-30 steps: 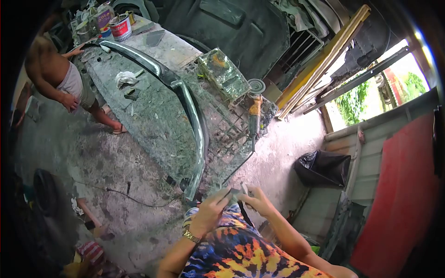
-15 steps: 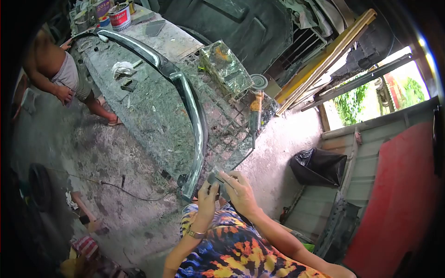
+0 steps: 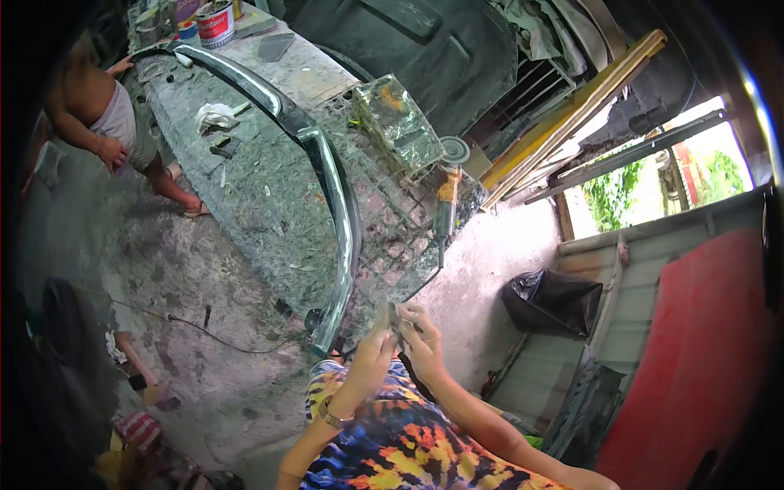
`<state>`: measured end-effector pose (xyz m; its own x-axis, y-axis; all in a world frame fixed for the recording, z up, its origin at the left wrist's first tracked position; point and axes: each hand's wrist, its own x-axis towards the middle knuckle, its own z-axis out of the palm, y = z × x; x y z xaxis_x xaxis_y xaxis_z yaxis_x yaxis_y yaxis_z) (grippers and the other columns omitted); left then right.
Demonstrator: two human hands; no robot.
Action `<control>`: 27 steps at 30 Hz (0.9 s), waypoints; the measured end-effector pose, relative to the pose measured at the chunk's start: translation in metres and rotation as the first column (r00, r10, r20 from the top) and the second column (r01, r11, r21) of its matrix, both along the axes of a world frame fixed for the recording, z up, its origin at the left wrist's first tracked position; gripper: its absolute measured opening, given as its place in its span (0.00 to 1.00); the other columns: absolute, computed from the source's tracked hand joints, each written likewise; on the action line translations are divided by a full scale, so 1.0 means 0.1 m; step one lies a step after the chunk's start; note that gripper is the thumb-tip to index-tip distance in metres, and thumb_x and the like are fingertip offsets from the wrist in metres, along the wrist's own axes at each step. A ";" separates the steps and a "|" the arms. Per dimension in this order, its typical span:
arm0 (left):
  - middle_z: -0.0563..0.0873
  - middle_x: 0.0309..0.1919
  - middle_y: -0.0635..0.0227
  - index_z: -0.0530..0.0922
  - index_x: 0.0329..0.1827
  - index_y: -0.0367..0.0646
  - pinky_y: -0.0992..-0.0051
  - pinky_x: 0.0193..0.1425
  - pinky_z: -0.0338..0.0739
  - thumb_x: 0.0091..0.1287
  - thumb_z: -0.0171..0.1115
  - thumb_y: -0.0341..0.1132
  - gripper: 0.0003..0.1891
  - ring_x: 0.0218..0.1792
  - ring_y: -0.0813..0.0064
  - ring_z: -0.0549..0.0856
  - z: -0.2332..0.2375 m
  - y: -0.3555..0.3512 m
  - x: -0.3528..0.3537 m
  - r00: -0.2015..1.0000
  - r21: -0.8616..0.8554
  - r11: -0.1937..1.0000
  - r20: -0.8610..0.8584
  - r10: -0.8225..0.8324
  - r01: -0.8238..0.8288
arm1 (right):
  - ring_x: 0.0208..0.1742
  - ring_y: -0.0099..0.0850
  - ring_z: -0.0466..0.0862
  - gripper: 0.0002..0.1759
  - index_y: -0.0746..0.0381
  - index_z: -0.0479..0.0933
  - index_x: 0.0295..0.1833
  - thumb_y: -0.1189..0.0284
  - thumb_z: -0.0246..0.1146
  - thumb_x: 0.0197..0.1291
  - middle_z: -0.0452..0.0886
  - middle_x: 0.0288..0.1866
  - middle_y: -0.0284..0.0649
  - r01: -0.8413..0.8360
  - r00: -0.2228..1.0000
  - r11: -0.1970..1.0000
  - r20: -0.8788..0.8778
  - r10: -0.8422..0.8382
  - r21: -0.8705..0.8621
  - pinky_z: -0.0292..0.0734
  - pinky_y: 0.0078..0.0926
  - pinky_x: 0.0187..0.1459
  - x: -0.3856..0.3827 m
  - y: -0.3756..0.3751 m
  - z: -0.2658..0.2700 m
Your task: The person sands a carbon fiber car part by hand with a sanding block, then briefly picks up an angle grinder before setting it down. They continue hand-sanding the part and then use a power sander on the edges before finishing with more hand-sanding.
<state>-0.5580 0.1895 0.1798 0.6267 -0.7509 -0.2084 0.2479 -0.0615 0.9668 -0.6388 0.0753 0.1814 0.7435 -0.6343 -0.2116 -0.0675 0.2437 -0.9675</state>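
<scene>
My left hand [image 3: 374, 356] and my right hand [image 3: 422, 341] meet in front of my body, both closed on a small grey sheet [image 3: 395, 315] that looks like sandpaper. Fingers cover much of it, and its exact shape is hard to make out. Just beyond my hands, the near end of a long curved car trim piece [image 3: 337, 192] lies on the rough, dusty worktable [image 3: 261, 216]. Dark edges and pale streaks run along the piece, which curves away to the far left.
An angle grinder [image 3: 447, 200] rests by a plastic-wrapped box [image 3: 398, 122] at the table's right side. Cans [image 3: 216, 26] stand at the far end. Another person [image 3: 114, 122] is at the left, one hand at the table. A black bag [image 3: 551, 302] and red panel [image 3: 694, 351] are right.
The grey sheet has turned between my fingers and shows less of its face. My left hand has moved slightly right, its fingers now straighter. The camera view has shifted a little.
</scene>
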 end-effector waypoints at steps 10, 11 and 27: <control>0.75 0.75 0.41 0.67 0.79 0.29 0.57 0.80 0.67 0.79 0.59 0.33 0.29 0.77 0.43 0.73 -0.17 -0.21 -0.05 0.886 0.079 0.974 0.436 0.156 -0.210 | 0.70 0.34 0.76 0.28 0.68 0.68 0.75 0.64 0.53 0.77 0.77 0.70 0.42 0.145 0.989 0.799 -0.060 -0.135 0.584 0.65 0.35 0.76 0.22 0.05 0.14; 0.75 0.75 0.41 0.67 0.79 0.29 0.57 0.80 0.67 0.79 0.59 0.33 0.29 0.77 0.43 0.73 -0.22 -0.24 -0.07 0.884 0.079 0.972 0.437 0.167 -0.223 | 0.71 0.34 0.76 0.29 0.68 0.67 0.77 0.64 0.53 0.78 0.76 0.71 0.42 0.192 0.981 0.784 -0.122 -0.149 0.591 0.65 0.35 0.77 0.29 0.07 0.23; 0.73 0.74 0.36 0.52 0.85 0.29 0.59 0.78 0.69 0.78 0.61 0.34 0.39 0.74 0.48 0.76 -0.44 -0.26 -0.04 0.935 -0.007 0.935 0.002 0.355 -0.355 | 0.66 0.30 0.79 0.29 0.66 0.70 0.71 0.81 0.71 0.66 0.78 0.65 0.42 -0.238 0.947 0.971 -0.226 0.226 -0.025 0.74 0.30 0.68 0.47 -0.28 -0.13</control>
<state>-0.5621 0.1636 0.1360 0.8536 -0.4803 -0.2018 0.2493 0.0363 0.9678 -0.5919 0.0475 0.1683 0.8100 -0.4641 -0.3585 -0.3288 0.1467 -0.9329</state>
